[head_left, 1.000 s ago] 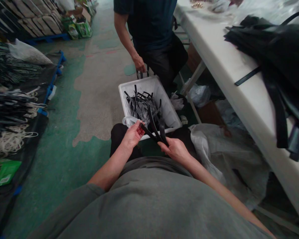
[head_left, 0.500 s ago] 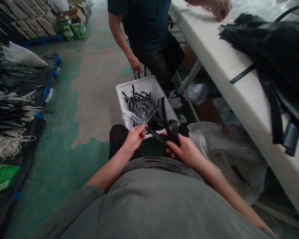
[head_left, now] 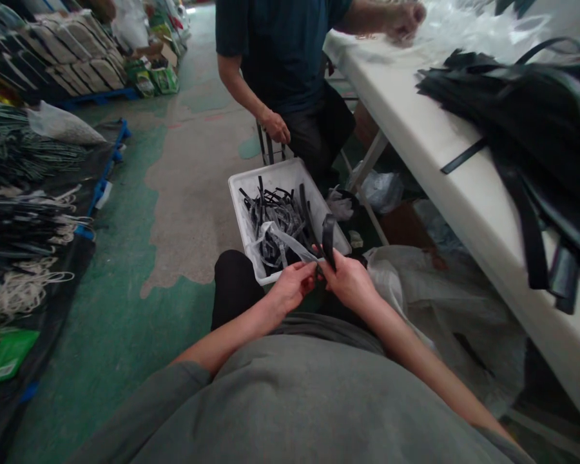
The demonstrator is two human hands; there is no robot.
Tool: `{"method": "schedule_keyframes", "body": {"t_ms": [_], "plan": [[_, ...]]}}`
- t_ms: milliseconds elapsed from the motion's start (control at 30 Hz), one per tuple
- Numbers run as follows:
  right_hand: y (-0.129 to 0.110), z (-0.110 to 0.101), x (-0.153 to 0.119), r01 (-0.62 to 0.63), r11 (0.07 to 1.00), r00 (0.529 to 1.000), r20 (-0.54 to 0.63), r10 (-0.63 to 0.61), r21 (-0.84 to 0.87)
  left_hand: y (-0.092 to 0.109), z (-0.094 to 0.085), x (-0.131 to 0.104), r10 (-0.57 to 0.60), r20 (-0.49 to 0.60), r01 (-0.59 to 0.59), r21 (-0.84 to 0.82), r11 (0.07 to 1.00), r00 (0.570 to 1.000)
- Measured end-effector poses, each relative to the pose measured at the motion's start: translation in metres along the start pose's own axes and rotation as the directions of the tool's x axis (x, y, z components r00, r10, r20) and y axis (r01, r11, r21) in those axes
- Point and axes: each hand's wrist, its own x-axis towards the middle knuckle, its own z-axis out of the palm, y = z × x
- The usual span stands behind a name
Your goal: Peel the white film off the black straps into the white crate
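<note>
My right hand (head_left: 352,282) is closed on a black strap (head_left: 328,233), which loops up above the thumb. Close against it, my left hand (head_left: 294,287) pinches a translucent plastic strip (head_left: 297,248) where the strip meets the right fingers. What lies right between the fingertips is partly hidden. The strip's other part hangs over a white plastic bin (head_left: 236,193) just beyond my hands. Many black straps (head_left: 270,200), tangled with clear plastic, fill the bin.
A co-worker (head_left: 285,58) sits across the bin, one hand low near it, the other over the white table (head_left: 396,129). Black straps and material (head_left: 526,109) overhang the table at right. Corded bundles (head_left: 24,219) lie at left. A translucent sack (head_left: 444,303) stands beneath the table.
My left hand has moved right along the strap to meet my right hand. The translucent plastic now stretches across to the right fingers, and the black length between my hands no longer shows.
</note>
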Motion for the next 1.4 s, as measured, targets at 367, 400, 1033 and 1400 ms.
{"method": "schedule_keyframes", "body": {"t_ms": [367, 400, 1033, 1400], "plan": [[0.004, -0.001, 0.001, 0.0, 0.996, 0.999, -0.038, -0.003, -0.09, 0.004, 0.007, 0.004, 0.018, 0.018, -0.018, 0.001, 1.0, 1.0], [0.005, -0.001, 0.001, -0.001, 0.998, 1.0, -0.018, 0.0, -0.069, 0.005, 0.007, 0.004, 0.042, 0.013, -0.041, -0.008, 0.999, 0.999], [0.003, -0.002, -0.007, 0.017, 0.988, 1.0, -0.019, -0.02, -0.15, 0.009, 0.002, 0.0, 0.004, 0.022, -0.004, 0.002, 1.0, 1.0], [0.004, -0.001, -0.014, 0.056, 0.987, 0.998, -0.033, -0.052, 0.148, 0.017, 0.003, -0.004, -0.007, 0.012, 0.007, 0.011, 1.0, 1.0]]}}
